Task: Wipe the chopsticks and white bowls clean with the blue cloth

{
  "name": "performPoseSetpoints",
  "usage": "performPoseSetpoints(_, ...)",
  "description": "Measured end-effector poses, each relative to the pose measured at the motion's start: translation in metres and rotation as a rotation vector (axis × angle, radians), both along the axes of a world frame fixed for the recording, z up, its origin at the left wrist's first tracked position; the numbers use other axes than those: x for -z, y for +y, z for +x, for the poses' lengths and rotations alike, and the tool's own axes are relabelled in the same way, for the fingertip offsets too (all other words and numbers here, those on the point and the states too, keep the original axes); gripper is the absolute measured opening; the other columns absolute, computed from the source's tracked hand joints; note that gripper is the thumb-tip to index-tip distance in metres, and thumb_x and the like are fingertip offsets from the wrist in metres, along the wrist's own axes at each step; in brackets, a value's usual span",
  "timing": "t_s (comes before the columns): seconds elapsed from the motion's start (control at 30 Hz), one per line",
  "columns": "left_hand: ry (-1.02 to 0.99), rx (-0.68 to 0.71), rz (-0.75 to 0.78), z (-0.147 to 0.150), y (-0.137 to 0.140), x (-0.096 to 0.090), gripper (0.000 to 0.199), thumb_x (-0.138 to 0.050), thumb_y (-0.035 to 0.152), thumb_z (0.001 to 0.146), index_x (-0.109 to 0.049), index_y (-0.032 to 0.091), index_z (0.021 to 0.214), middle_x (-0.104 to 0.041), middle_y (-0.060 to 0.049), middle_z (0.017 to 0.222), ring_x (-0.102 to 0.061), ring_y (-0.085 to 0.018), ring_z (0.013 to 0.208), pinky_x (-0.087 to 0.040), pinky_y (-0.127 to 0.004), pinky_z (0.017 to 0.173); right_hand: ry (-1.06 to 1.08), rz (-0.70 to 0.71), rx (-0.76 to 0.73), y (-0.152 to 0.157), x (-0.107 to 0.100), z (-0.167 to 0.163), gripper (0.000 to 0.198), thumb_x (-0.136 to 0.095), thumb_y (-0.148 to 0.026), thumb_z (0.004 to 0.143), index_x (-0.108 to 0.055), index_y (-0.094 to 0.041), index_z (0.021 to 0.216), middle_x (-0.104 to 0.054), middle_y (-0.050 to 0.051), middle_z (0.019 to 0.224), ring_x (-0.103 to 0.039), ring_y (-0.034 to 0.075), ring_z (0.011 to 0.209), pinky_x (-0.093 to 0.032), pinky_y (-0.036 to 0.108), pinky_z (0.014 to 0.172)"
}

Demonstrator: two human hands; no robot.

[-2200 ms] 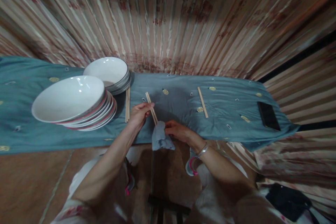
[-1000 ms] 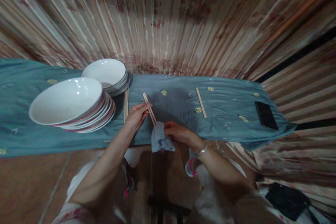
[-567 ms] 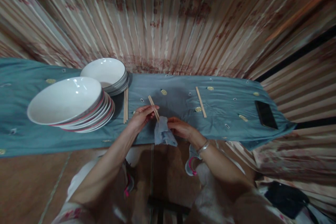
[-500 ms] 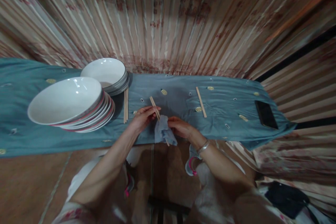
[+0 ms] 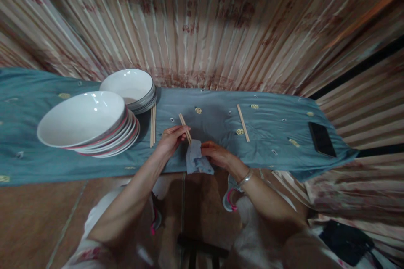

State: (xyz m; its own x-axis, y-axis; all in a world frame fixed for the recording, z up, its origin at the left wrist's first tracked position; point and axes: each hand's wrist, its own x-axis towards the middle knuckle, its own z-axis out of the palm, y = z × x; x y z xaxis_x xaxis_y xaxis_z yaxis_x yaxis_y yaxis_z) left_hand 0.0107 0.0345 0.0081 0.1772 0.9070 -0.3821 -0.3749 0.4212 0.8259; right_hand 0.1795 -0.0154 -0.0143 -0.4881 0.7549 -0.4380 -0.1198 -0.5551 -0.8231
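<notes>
The wooden chopsticks (image 5: 183, 122) slant above the desk's near edge, pinched partway along by the left hand (image 5: 172, 138), probably to steady them while their lower ends sit in the cloth (image 5: 196, 160). The right hand (image 5: 216, 153) grips that cloth around them. Leftward, a laid-out bundle (image 5: 152, 128) lies just beside the stacked bowls (image 5: 85, 119), which limit the left elbow; rightward, tablecloth (image 5: 214, 119) stretches to a lone pair (image 5: 243, 122), leaving room before the phone (image 5: 322, 138).
</notes>
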Motion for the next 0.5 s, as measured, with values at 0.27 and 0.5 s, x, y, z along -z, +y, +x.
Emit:
performPoseSetpoints(0.27,-0.013,-0.089,-0.016,-0.004,0.006,-0.006,0.014,-0.083,0.014,0.055,-0.070,0.010,0.060,-0.060,0.001,0.051,-0.046,-0.001,0.042,-0.038,-0.010,0.040,-0.039,0.003,-0.048,-0.005,-0.001,0.003,0.037,-0.084,-0.042,0.054,-0.063,-0.013,0.064,-0.058,-0.005,0.054,-0.048,0.006,0.048,-0.034,0.020,0.050)
performPoseSetpoints(0.5,-0.007,-0.139,-0.048,-0.005,0.008,-0.007,0.009,-0.079,0.009,0.060,-0.070,0.010,0.062,-0.063,0.000,0.054,-0.049,-0.001,0.042,-0.041,-0.007,0.041,-0.054,0.031,-0.098,-0.006,-0.003,0.010,0.033,-0.083,-0.038,0.054,-0.064,-0.013,0.064,-0.059,-0.005,0.056,-0.047,0.006,0.051,-0.035,0.020,0.052)
